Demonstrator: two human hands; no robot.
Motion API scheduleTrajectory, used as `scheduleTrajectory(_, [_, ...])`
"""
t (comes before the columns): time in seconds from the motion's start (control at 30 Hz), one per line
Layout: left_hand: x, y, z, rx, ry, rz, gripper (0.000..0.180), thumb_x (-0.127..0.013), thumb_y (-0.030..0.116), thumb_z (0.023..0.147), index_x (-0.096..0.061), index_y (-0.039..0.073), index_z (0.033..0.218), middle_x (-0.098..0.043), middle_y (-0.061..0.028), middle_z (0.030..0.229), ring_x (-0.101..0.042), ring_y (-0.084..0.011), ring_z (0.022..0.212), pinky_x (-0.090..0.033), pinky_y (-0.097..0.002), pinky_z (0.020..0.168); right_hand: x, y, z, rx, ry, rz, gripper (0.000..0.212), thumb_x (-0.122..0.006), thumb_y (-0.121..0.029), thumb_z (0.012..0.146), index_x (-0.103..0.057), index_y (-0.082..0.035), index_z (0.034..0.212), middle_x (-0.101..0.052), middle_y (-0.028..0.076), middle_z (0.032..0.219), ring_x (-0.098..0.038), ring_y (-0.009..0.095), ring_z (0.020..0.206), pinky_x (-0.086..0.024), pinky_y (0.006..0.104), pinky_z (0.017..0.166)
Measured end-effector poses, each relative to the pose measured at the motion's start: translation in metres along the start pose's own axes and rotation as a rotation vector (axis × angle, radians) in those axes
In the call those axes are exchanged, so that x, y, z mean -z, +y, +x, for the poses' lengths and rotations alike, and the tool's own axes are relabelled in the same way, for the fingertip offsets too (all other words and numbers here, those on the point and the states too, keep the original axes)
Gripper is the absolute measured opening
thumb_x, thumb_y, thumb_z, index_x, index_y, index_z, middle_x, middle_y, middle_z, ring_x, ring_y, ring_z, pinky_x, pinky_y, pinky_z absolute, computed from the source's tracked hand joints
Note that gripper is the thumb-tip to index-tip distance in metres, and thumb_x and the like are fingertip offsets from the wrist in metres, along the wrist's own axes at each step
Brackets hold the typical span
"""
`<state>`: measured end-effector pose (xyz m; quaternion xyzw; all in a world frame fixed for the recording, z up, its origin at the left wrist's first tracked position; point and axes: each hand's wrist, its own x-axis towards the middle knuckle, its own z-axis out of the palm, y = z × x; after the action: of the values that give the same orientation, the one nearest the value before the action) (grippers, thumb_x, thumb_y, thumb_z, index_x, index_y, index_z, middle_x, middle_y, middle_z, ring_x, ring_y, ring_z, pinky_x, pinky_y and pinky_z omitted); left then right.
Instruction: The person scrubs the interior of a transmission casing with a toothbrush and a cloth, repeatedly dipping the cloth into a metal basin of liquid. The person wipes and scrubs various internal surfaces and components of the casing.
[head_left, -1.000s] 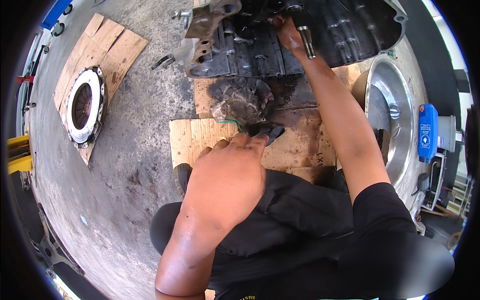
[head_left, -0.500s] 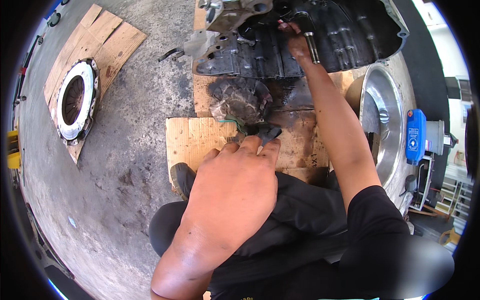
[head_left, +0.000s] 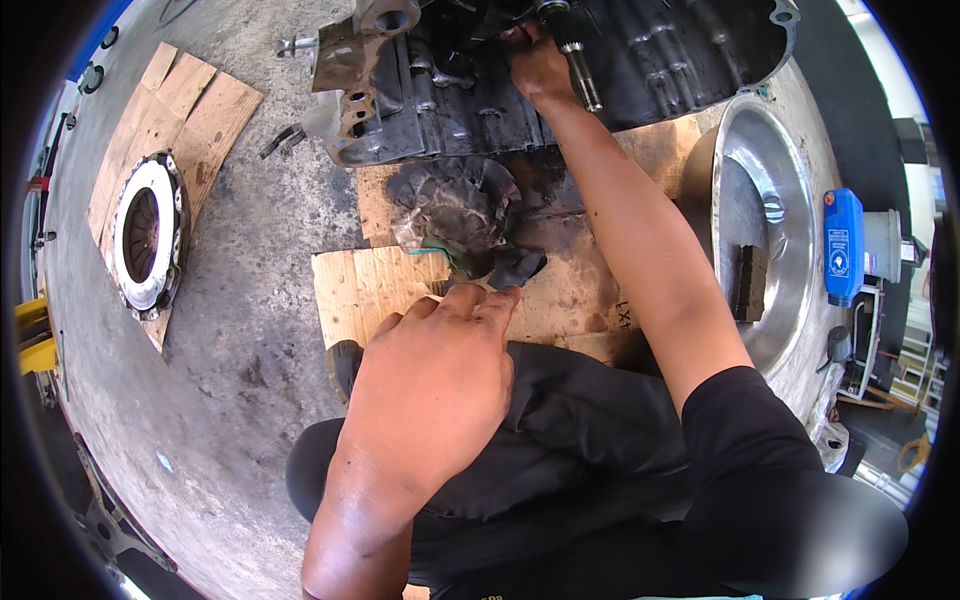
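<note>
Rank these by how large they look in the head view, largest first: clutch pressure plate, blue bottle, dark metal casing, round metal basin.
1. Dark metal casing, though cropped above
2. Round metal basin
3. Clutch pressure plate
4. Blue bottle

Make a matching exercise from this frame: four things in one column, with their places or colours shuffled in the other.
Things:
1. right hand
2. ring-shaped metal part
3. round basin
4. bottle

Places or colours:
A. blue
B. at the dark metal casing
C. on the left-hand cardboard
D. silver, right of the right forearm

Right pairs: 1-B, 2-C, 3-D, 4-A
</note>
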<state>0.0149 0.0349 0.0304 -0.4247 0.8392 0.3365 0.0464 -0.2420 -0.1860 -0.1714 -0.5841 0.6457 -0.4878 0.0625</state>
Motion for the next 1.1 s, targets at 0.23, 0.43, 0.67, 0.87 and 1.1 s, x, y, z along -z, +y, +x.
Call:
scheduleTrajectory(0.23, [-0.001,-0.01,-0.007,0.005,0.098,-0.04,0.041,-0.051,0.01,0.09,-0.06,0.005,0.13,-0.065,-0.019,0.117,-0.064,-0.0369,0.103,-0.05,-0.0453,0.091,0.017,0.034,-0.015,-0.34,-0.231,-0.248,0.046,-0.044,-0.044,0.103,-0.07,-0.006,0.107,-0.069,0.023,0.104,-0.064,0.042,0.105,-0.05,0.0481,0.089])
scheduleTrajectory(0.43, [0.003,-0.007,-0.009,-0.028,0.117,-0.037,0.042,-0.05,0.01,0.09,-0.06,0.005,0.13,-0.065,-0.0192,0.12,-0.064,-0.0365,0.106,-0.05,-0.0445,0.094,0.049,-0.021,-0.074,-0.633,-0.364,-0.029,0.03,-0.05,-0.028,0.103,-0.066,-0.004,0.098,-0.068,0.007,0.08,-0.063,0.019,0.07,-0.052,0.0334,0.068])
scheduleTrajectory(0.67, [0.026,-0.007,-0.024,-0.033,0.238,-0.23,0.043,-0.049,0.008,0.089,-0.061,0.004,0.13,-0.065,-0.0178,0.121,-0.064,-0.0369,0.106,-0.05,-0.0444,0.093,-0.036,-0.09,-0.07,-0.863,-0.137,0.905,0.03,-0.046,-0.033,0.106,-0.059,-0.009,0.094,-0.052,0.0,0.069,-0.048,0.012,0.054,-0.042,0.0282,0.05])
scheduleTrajectory(0.87, [0.04,-0.011,-0.023,0.015,0.19,-0.261,0.042,-0.048,0.006,0.088,-0.062,0.004,0.128,-0.064,-0.0182,0.121,-0.064,-0.038,0.104,-0.05,-0.0447,0.09,-0.075,-0.085,-0.043,-0.656,0.187,0.469,0.033,-0.045,-0.032,0.107,-0.06,-0.009,0.09,-0.055,0.0,0.073,-0.047,0.013,0.058,-0.038,0.0311,0.053])
scheduleTrajectory(1.1, [0.036,-0.007,-0.021,-0.024,0.202,-0.267,0.043,-0.05,0.003,0.088,-0.062,0.005,0.129,-0.065,-0.0183,0.12,-0.064,-0.0391,0.103,-0.05,-0.045,0.089,-0.061,-0.093,-0.042,-0.454,0.212,0.121,0.037,-0.044,-0.027,0.106,-0.063,0.001,0.093,-0.07,0.021,0.091,-0.069,0.038,0.085,-0.051,0.0424,0.072])
